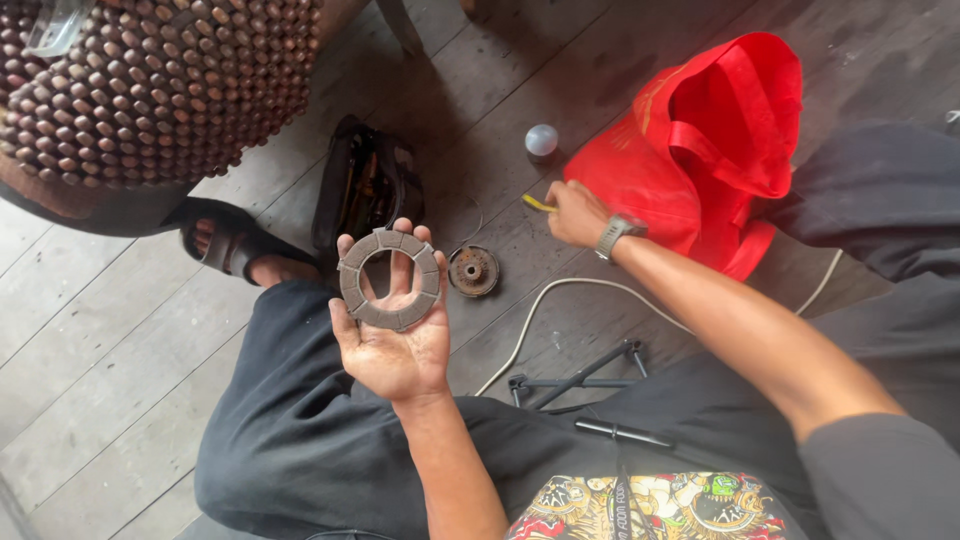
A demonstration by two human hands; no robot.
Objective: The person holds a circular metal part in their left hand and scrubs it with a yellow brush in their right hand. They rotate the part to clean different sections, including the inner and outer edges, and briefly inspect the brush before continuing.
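Two bare hands show in the head view, both over a dark plank floor [120,330]. The left hand [395,335] lies palm up near the middle, fingers spread and loosely extended, and a grey segmented ring disc [389,279] rests across them. The disc sits on the finger pads and upper palm; fingertips stick out past its rim at twelve o'clock, the thumb hooks its edge at nine o'clock, and skin shows through its central hole. The fingers cradle it rather than clamp it.

The right hand [577,214], with a wristwatch [614,236] on the wrist, reaches toward one o'clock and is curled closed around a small yellow item [537,203] that pokes out at its nine o'clock side; what kind of item it is cannot be told. It rests just beside a red cloth bag [715,140].

At three o'clock from the disc, near it on the floor, lies a small round rusty hub part [473,271]. A white cable [545,300] curves at five o'clock, and a black tool pouch [363,185] lies at twelve o'clock.
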